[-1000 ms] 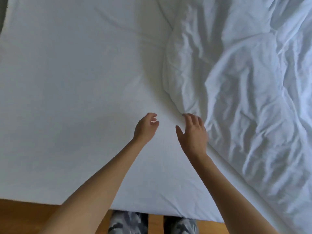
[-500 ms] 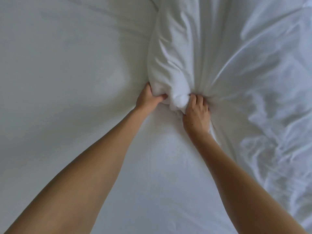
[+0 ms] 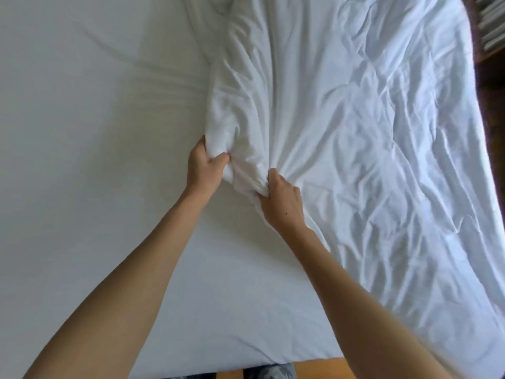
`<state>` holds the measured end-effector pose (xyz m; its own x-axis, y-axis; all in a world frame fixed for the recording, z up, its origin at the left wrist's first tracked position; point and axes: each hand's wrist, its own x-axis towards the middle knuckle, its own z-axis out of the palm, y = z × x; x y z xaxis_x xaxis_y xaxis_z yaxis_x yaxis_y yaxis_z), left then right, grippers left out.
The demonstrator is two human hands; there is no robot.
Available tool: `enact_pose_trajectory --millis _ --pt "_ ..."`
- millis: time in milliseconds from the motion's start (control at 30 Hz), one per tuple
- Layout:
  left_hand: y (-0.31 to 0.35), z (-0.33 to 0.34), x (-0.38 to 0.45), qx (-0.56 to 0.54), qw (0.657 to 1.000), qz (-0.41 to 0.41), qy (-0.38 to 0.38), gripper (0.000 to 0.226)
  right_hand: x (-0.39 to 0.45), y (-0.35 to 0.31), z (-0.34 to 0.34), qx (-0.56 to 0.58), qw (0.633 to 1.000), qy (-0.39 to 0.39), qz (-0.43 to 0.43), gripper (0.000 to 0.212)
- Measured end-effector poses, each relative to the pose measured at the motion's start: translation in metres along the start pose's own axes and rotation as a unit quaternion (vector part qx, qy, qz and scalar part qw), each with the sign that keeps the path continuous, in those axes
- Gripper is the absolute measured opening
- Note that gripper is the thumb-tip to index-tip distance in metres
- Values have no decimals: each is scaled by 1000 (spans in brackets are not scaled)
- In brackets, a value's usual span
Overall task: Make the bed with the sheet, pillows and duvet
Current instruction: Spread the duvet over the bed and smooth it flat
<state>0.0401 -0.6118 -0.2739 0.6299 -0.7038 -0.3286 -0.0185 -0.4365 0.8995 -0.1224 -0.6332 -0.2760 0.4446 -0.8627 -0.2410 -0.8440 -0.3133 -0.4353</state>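
Observation:
A crumpled white duvet [image 3: 369,132] covers the right half of the bed. Its left edge is bunched into a thick fold near the middle. My left hand [image 3: 203,166] grips that fold from the left side. My right hand [image 3: 282,202] is closed on the same bunched edge just to the right and a little nearer to me. Creases fan out from both grips across the duvet. A smooth white sheet [image 3: 82,160] lies stretched over the left half of the mattress. No pillow is clearly visible.
The bed's near edge [image 3: 246,365] runs along the bottom, with wooden floor [image 3: 319,369] beyond it. A dark piece of furniture [image 3: 489,28] stands past the bed's right side at the top right.
Both hands went from open above the sheet to gripping the duvet's edge. Since then the bunched edge has been pulled nearer to me and the duvet lies flatter.

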Motion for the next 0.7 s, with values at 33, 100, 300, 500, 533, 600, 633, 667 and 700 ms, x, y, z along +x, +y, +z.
enact_pose_trajectory --millis 33,100,300,500,533,600,633,667,700 --pt "13 -15 -15 9 1000 5 1 36 -14 -13 -11 8 1000 -10 -7 27" --pt "35 -44 -46 35 999 9 -3 33 -43 -34 -32 16 999 -41 -20 26" --pt "93 -83 -141 213 971 109 -27 25 -122 -51 -80 12 995 -102 -14 23" --pt "113 -13 -159 361 896 209 -148 29 -150 -21 -113 206 971 -13 119 55" --pt "104 -3 -156 359 893 195 -189 32 -148 -16 -120 233 963 31 136 60" --pt "77 8 -148 363 883 128 -269 41 -141 -6 -127 208 965 64 149 62" --pt "63 8 -144 378 868 95 -307 49 -135 -3 -127 173 973 65 139 59" --pt "49 6 -142 390 853 63 -341 58 -129 -1 -125 139 981 66 118 56" --pt "36 2 -140 386 845 39 -368 65 -121 0 -122 111 988 68 87 53"
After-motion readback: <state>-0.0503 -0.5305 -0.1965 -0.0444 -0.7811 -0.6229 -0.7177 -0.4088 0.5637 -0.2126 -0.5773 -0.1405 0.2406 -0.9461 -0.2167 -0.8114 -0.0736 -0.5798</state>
